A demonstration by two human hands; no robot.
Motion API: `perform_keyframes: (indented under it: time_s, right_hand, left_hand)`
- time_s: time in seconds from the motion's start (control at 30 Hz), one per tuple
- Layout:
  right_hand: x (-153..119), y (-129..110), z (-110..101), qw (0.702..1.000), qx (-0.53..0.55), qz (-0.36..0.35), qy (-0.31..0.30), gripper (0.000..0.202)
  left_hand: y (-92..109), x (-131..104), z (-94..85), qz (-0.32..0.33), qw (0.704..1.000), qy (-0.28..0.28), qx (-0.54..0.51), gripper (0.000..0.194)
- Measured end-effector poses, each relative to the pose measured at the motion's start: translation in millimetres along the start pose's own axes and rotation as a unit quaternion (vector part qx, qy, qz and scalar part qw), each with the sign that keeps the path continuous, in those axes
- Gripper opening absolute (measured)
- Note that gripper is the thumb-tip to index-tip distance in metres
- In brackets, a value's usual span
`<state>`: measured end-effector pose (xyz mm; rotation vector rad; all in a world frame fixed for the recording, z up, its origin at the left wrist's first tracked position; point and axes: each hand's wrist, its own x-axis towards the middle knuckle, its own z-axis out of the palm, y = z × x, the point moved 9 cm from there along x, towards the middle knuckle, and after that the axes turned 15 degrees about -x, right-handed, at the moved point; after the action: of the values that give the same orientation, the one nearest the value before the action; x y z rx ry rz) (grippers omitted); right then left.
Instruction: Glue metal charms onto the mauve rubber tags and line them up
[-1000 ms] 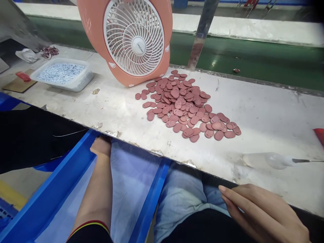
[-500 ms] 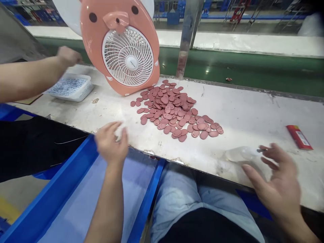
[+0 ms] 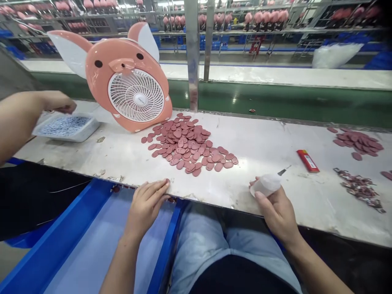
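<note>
My right hand point(image 3: 280, 212) is wrapped round a translucent white squeeze bottle point(image 3: 267, 184) with a thin dark needle tip, held tilted above the white worktable point(image 3: 214, 192). At the table's front edge lies my left hand point(image 3: 150, 204), its fingers stretched out close together and the thumb a little apart below them. I see nothing in it. Beyond my hands spreads a heap of flat reddish-brown oval pieces point(image 3: 186, 143), some with small holes. A red packet with a white label point(image 3: 308, 161) lies to the right of the bottle.
A pink pig-shaped fan point(image 3: 127, 81) stands behind the heap. At left, a co-worker's hand point(image 3: 58, 102) is over a white tray point(image 3: 82, 134) of small bits. More ovals point(image 3: 358, 143) and small brown-and-white parts point(image 3: 361, 188) lie right. A blue bin point(image 3: 92, 220) sits below the edge.
My right hand has closed on the squeeze bottle and lifted it from the table. My left hand has come down onto the table edge. The view has tilted up and turned right.
</note>
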<state>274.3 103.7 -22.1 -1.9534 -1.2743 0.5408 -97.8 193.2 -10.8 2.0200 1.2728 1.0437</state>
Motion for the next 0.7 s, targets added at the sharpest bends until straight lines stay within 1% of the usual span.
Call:
perform_keyframes:
  time_s: [0.07, 0.17, 0.23, 0.27, 0.3, 0.33, 0.37, 0.4, 0.43, 0.5, 0.53, 0.63, 0.7]
  right_hand:
    - [-9.6, -5.8, 7.0, 0.998, 0.062, -0.003, -0.022, 0.054]
    - [-24.1, -24.1, 25.9, 0.987, 0.133, -0.001, -0.094, 0.056]
    - [-32.1, -39.6, 39.1, 0.977, 0.156, 0.009, -0.147, 0.053]
    - [-35.2, -47.3, 44.9, 0.971, 0.163, 0.015, -0.173, 0.051]
    - [-37.7, -54.6, 50.1, 0.966, 0.169, 0.022, -0.196, 0.05]
    - [-39.9, -61.0, 54.8, 0.96, 0.174, 0.029, -0.22, 0.049]
    - [-41.9, -66.2, 59.1, 0.953, 0.18, 0.036, -0.242, 0.048]
    - [-44.1, -70.1, 62.8, 0.945, 0.188, 0.045, -0.263, 0.049]
    - [-46.7, -72.6, 66.0, 0.937, 0.197, 0.057, -0.283, 0.049]
    - [-53.0, -73.9, 70.5, 0.92, 0.223, 0.087, -0.309, 0.053]
    - [-56.7, -73.5, 72.1, 0.912, 0.238, 0.105, -0.317, 0.056]
    - [-68.3, -71.6, 76.1, 0.89, 0.274, 0.148, -0.333, 0.062]
    - [-73.4, -69.7, 77.0, 0.882, 0.283, 0.162, -0.342, 0.063]
  left_hand:
    - [5.9, -9.8, 4.7, -0.006, 0.997, 0.046, -0.059, 0.02]
    - [28.7, -24.3, 19.1, -0.036, 0.987, 0.113, -0.111, 0.02]
    - [49.1, -32.1, 33.5, -0.08, 0.974, 0.134, -0.162, 0.026]
    - [57.3, -35.7, 42.3, -0.118, 0.962, 0.134, -0.209, 0.027]
    - [57.9, -42.1, 53.7, -0.194, 0.921, 0.14, -0.308, 0.027]
    - [62.1, -48.4, 65.3, -0.253, 0.877, 0.139, -0.384, 0.027]
    - [68.1, -54.0, 76.4, -0.298, 0.836, 0.13, -0.443, 0.029]
    - [73.9, -59.1, 84.5, -0.331, 0.8, 0.126, -0.484, 0.03]
    - [79.5, -62.5, 90.2, -0.348, 0.779, 0.118, -0.507, 0.03]
    - [87.4, -66.0, 98.8, -0.35, 0.759, 0.096, -0.541, 0.027]
    - [90.6, -65.8, 102.4, -0.334, 0.756, 0.081, -0.557, 0.027]
    - [99.1, -62.9, 112.0, -0.25, 0.758, 0.038, -0.601, 0.032]
    - [99.3, -64.5, 117.0, -0.22, 0.752, 0.038, -0.62, 0.033]
